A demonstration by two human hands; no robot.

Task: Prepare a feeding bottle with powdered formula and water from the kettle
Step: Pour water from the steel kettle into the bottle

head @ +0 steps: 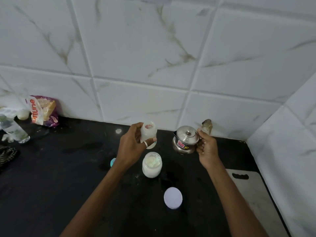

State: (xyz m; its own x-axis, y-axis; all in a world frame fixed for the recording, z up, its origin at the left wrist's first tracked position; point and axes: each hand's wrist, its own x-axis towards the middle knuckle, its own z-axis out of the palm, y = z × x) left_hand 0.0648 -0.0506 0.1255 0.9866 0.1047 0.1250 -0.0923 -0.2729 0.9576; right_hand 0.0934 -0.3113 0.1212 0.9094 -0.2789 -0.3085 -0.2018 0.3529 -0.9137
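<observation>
Nearest lay a round white lid (173, 197) on the black surface (68, 177), off its jar. Just beyond it stood the open jar of powder (152, 165), well filled. The feeding bottle (148, 134) was just past the jar, held up off the surface and tipped so its uncapped mouth faced the camera. Its cloudy wall hid whether powder was already inside. To its right was the steel kettle (185, 140), lid on, spout toward the bottle.

By my reading the water was the next step; pouring, capping and mixing remained.

The left hand (131, 146) gripped the bottle, fingers curled behind it and thumb across its front. The right hand (206, 147) was closed round the kettle's handle; whether the kettle had left the surface could not be told.

A cutting board (253, 190) lay at the near right, and a food packet (43, 111) stood far left against the tiled wall.
</observation>
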